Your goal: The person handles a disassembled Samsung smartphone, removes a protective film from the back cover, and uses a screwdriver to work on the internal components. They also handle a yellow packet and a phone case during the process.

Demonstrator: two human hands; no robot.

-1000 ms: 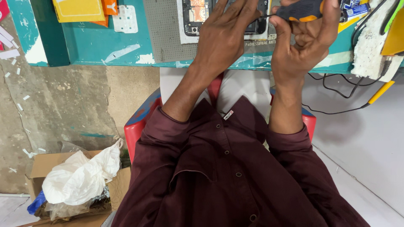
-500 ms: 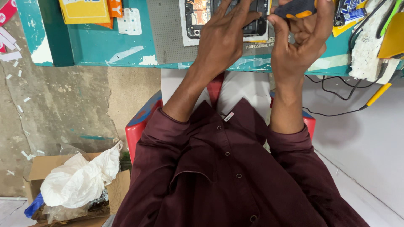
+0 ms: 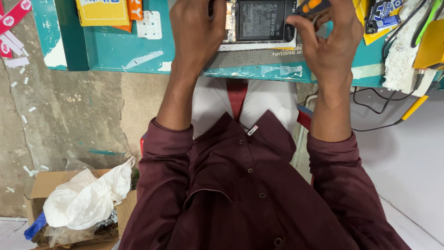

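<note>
An opened phone [image 3: 259, 23], back cover off and battery exposed, lay on a grey mat [image 3: 259, 58] at the near edge of the teal worktop [image 3: 115, 48]. The left hand [image 3: 196, 28] pressed down on its left side, fingers curled over it. The right hand [image 3: 330, 39] gripped an orange-and-black screwdriver [image 3: 312, 6] at its right edge. The phone looked light, rigid and fragile, best steadied by its frame edges, away from the bare boards.

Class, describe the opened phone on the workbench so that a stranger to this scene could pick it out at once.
Find the teal workbench along the top. At its front edge lies a grey mat, between the left hand and the right hand. The opened phone rests there, alone in showing a bare black battery.
</note>
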